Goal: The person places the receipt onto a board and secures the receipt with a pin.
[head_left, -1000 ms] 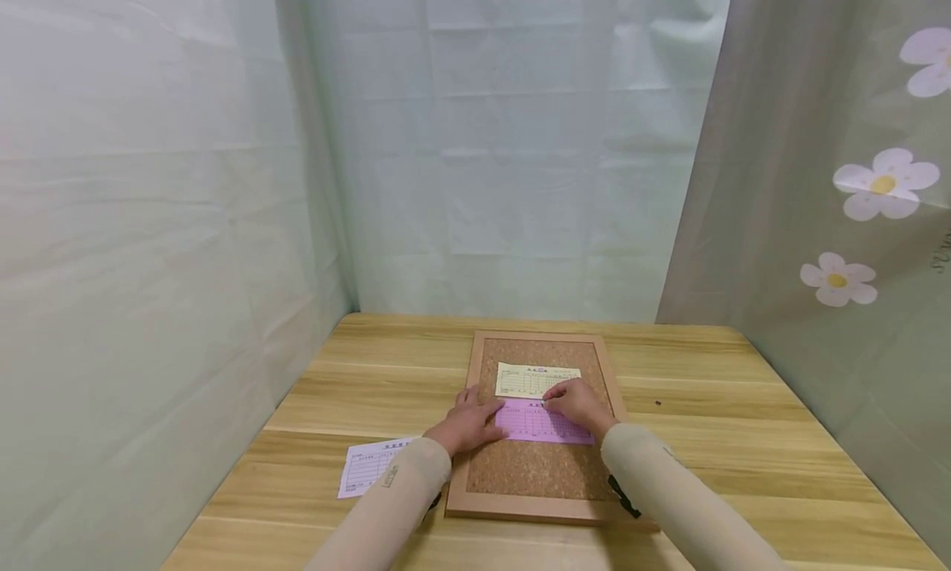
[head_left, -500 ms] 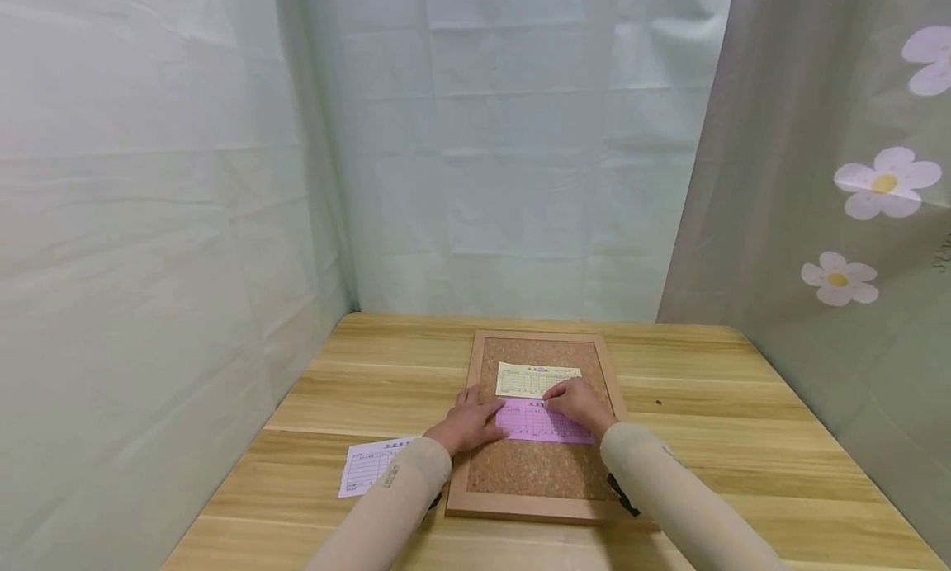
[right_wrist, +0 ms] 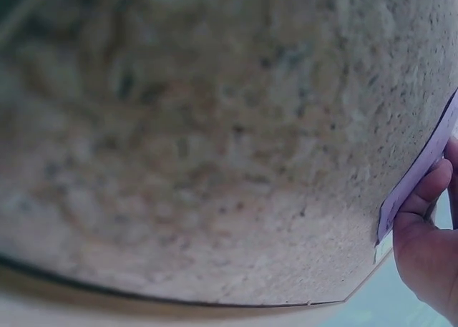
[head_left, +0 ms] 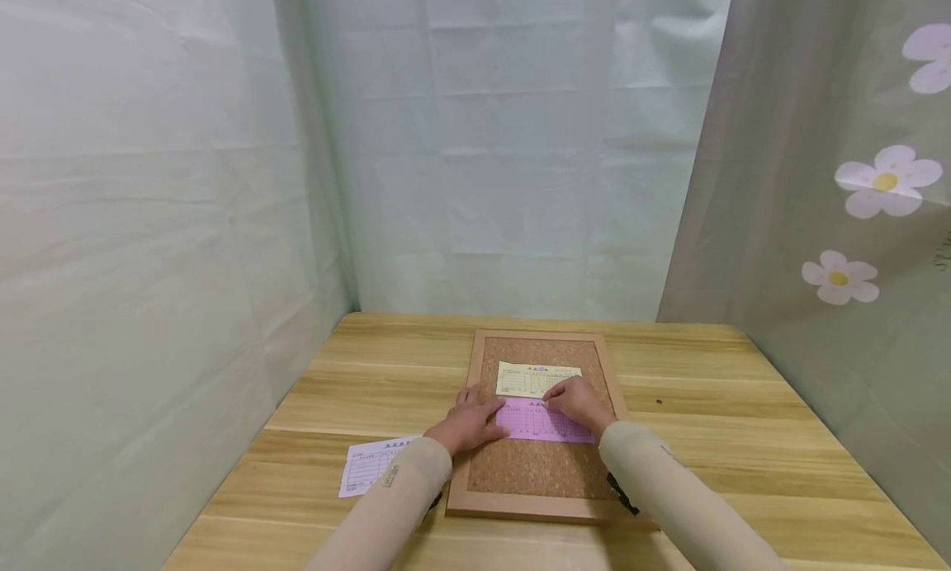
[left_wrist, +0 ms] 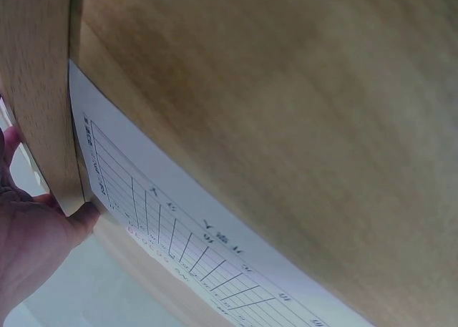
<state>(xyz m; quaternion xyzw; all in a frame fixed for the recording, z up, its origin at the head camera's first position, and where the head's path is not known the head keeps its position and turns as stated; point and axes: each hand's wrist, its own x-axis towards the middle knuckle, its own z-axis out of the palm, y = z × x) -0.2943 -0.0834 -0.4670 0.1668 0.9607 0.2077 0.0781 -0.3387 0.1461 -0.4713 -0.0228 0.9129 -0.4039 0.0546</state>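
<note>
A cork board [head_left: 538,472] with a wooden frame lies flat on the table. A pink printed slip [head_left: 535,422] lies across its middle, just below a yellow printed slip [head_left: 520,379]. My left hand [head_left: 468,422] rests on the board's left frame with fingers spread, its fingertips touching the pink slip's left end. My right hand [head_left: 579,404] pinches a small pushpin-like thing at the pink slip's upper edge; the fingers mostly hide it. In the right wrist view, the thumb and fingers press together beside the pink slip's edge [right_wrist: 415,173].
A white printed slip [head_left: 367,465] lies on the wooden table [head_left: 706,439] left of the board, partly behind the left forearm. A tiny dark thing [head_left: 659,401] lies right of the board. Pale curtains [head_left: 513,183] stand behind and at the sides.
</note>
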